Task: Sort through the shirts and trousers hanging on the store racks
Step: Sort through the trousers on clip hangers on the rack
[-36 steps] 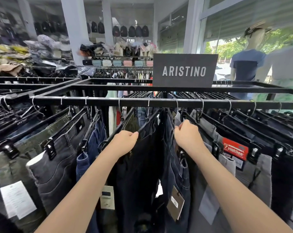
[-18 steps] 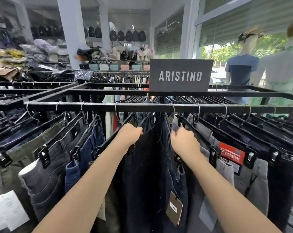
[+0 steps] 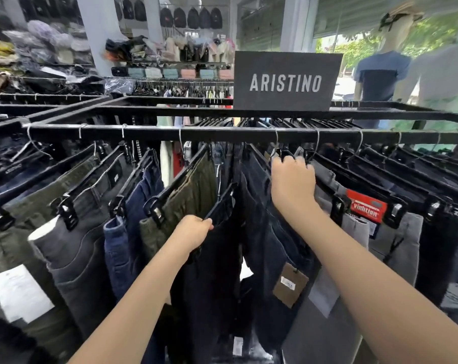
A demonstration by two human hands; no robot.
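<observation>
Trousers hang from clip hangers on a black metal rack (image 3: 222,132) that crosses the view. My left hand (image 3: 193,233) grips the near end of a black trousers' waistband (image 3: 222,206), low in front of the rail. To its left hang olive trousers (image 3: 193,187), blue jeans (image 3: 141,200) and grey jeans (image 3: 83,232). My right hand (image 3: 292,179) is closed on the hanger of dark navy jeans (image 3: 269,232) just below the rail. These carry a brown tag (image 3: 289,283). Grey trousers (image 3: 396,240) with a red label hang to the right.
A dark ARISTINO sign (image 3: 285,81) stands on the rack's back bar. Further racks run behind and to the left. Shelves of folded clothes and bags (image 3: 170,56) fill the back wall. Two dressed mannequins (image 3: 380,72) stand by the window at right.
My left hand has dropped from near the rail down to the near end of the black trousers' waistband. My right hand has stayed on its hanger. Olive trousers now show beside the left hand.
</observation>
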